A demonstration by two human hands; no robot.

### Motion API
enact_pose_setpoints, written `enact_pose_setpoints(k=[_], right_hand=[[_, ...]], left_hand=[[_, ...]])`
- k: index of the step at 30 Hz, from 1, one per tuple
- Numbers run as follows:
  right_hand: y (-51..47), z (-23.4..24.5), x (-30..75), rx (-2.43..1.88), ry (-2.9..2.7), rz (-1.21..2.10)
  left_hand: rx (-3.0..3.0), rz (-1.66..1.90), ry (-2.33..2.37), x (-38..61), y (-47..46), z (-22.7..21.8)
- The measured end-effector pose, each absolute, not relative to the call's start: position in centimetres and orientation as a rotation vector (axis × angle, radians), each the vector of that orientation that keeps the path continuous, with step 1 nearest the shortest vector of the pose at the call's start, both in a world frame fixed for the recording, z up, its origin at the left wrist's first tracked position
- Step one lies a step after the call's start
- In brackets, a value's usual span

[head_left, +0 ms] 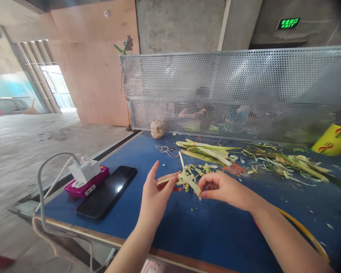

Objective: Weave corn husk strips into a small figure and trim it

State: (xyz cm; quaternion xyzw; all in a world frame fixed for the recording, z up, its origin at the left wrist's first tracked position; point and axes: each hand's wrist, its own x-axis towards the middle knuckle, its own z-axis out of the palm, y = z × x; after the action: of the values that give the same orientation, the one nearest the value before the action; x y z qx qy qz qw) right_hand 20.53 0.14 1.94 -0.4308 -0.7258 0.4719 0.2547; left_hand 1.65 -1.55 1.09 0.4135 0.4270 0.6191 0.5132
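Note:
Between my two hands, above the blue table [187, 231], is a small piece of woven pale-green leaf strips [187, 179] with strip ends sticking out. My left hand [159, 189] pinches its left side between thumb and fingers, the index finger reaching up. At its right, my right hand [220, 187] closes thumb and fingertips on the end of a broad flat strip. Just behind the weaving lie small curled leaf pieces [206, 168]. Farther back rests a pile of long leaf strips [206, 149].
To the left are a black phone [106, 192] and a magenta power strip [95, 182] with a white charger and cables. A twine ball [157, 129], leaf scraps [287, 163] and a yellow container [333, 139] stand or lie near the perforated metal screen [165, 79]. People show dimly behind it.

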Motion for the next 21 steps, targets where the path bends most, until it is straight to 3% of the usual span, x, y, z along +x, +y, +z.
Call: enact_pose_setpoints(k=[9, 21], right_hand=[[-0.2, 2.1, 19.6, -1.073, -1.724, 1.266], [0.0, 1.6, 19.1, -1.0, -1.645, 1.316]], left_hand=[[1.184, 1.248, 1.029, 2.3, -2.2, 0.5], [1.211, 1.225, 1.017, 2.1, -2.1, 0.7]])
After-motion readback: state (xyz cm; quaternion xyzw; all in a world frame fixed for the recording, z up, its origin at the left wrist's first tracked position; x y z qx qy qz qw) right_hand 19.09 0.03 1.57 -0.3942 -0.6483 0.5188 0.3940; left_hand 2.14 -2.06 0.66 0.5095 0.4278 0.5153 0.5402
